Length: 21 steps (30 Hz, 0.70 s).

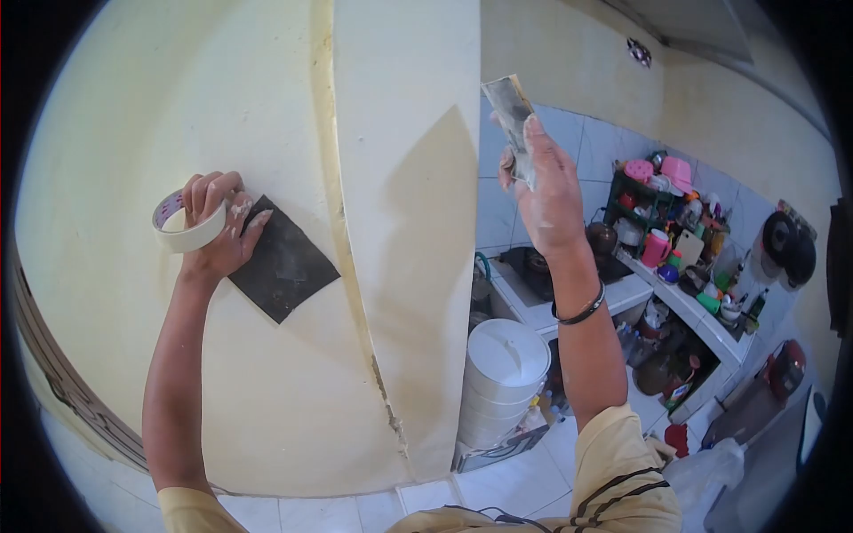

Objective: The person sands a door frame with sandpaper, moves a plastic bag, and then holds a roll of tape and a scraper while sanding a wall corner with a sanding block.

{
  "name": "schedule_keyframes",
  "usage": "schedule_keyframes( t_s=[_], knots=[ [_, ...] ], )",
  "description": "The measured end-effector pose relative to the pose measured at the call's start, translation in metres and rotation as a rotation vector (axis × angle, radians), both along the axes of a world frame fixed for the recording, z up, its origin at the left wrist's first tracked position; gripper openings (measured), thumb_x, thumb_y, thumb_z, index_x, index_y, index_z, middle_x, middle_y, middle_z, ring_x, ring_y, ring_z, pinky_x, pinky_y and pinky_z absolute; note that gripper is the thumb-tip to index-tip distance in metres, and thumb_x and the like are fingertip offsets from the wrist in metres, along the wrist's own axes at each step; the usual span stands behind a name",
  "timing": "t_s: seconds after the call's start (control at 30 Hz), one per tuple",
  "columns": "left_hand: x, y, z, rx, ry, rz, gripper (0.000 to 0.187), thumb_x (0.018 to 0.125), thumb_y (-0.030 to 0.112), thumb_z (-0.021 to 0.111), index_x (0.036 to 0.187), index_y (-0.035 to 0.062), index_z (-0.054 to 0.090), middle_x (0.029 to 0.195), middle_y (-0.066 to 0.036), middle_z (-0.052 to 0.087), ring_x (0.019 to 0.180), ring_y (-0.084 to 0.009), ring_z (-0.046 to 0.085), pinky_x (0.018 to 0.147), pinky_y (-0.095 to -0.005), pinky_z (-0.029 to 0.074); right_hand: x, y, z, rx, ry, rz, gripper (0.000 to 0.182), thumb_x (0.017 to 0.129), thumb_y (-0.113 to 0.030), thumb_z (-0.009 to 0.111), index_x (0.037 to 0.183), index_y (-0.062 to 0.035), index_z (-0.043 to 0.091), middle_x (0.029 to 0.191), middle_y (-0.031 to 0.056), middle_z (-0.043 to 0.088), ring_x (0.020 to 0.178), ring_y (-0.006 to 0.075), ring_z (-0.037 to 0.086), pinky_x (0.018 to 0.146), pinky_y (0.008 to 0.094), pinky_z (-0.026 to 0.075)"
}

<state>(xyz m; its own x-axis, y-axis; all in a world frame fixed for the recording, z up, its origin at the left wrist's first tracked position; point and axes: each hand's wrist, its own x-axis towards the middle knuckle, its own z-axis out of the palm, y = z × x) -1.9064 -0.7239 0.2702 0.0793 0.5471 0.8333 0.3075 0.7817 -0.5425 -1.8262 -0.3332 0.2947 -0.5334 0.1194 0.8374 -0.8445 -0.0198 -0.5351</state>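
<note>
My left hand (pixel 216 226) is closed on a roll of cream masking tape (pixel 191 235), with its fingers through the ring. Its thumb also lies on the corner of a dark grey sheet (pixel 289 266), which hangs against the cream wall. Higher up on the right, my right hand (pixel 544 178) grips a flat, dusty grey block (pixel 513 111) between thumb and fingers, held out past the wall's edge. A rough vertical strip (pixel 342 231) runs down the wall between my hands, chipped near the bottom.
White buckets (pixel 506 364) stand beside the wall's end. Behind my right arm is a tiled counter (pixel 684 306) with a stove (pixel 524 275) and a rack (pixel 635 200) crowded with kitchenware. A clear plastic bag (pixel 706 471) lies at the lower right.
</note>
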Motion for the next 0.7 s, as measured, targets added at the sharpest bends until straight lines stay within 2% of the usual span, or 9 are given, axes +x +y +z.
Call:
schedule_keyframes(
  t_s=[0.1,0.3,0.5,0.7],
  knots=[
    [0.000,0.000,0.002,-0.010,0.002,-0.022,0.028,0.075,0.022,0.079,0.088,0.0057,0.060,0.112,-0.008,0.051,0.107,-0.0305,0.048,0.092,-0.0470,0.037,0.014,0.000,-0.003,-0.173,-0.111,0.396,0.046,0.104,-0.041,0.047,0.133,-0.0065,0.055,0.109,0.0101,0.066,0.083,0.0130,0.055,0.070,0.0280,0.044],
    [0.000,-0.001,0.002,-0.023,0.020,-0.070,0.027,0.075,0.020,0.080,0.086,0.0053,0.060,0.112,-0.007,0.052,0.105,-0.0308,0.049,0.091,-0.0466,0.037,0.013,-0.001,-0.019,-0.253,-0.192,0.266,0.049,0.102,-0.044,0.050,0.134,-0.0060,0.054,0.109,0.0093,0.067,0.089,0.0170,0.061,0.073,0.0303,0.044],
    [0.001,-0.001,0.002,-0.019,-0.003,-0.069,0.027,0.076,0.020,0.080,0.086,0.0056,0.059,0.112,-0.006,0.051,0.105,-0.0304,0.049,0.091,-0.0469,0.037,0.010,0.001,-0.016,-0.141,-0.007,-0.086,0.047,0.103,-0.040,0.051,0.122,0.0011,0.063,0.107,0.0113,0.069,0.087,0.0214,0.068,0.074,0.0305,0.047],
    [0.001,-0.001,0.002,-0.019,-0.002,-0.058,0.027,0.076,0.021,0.080,0.086,0.0062,0.059,0.112,-0.006,0.051,0.106,-0.0303,0.048,0.092,-0.0473,0.037,0.001,-0.007,-0.011,-0.003,0.062,-0.322,0.048,0.105,-0.037,0.047,0.122,0.0056,0.062,0.110,0.0122,0.069,0.083,0.0174,0.068,0.071,0.0279,0.051]
  ],
)
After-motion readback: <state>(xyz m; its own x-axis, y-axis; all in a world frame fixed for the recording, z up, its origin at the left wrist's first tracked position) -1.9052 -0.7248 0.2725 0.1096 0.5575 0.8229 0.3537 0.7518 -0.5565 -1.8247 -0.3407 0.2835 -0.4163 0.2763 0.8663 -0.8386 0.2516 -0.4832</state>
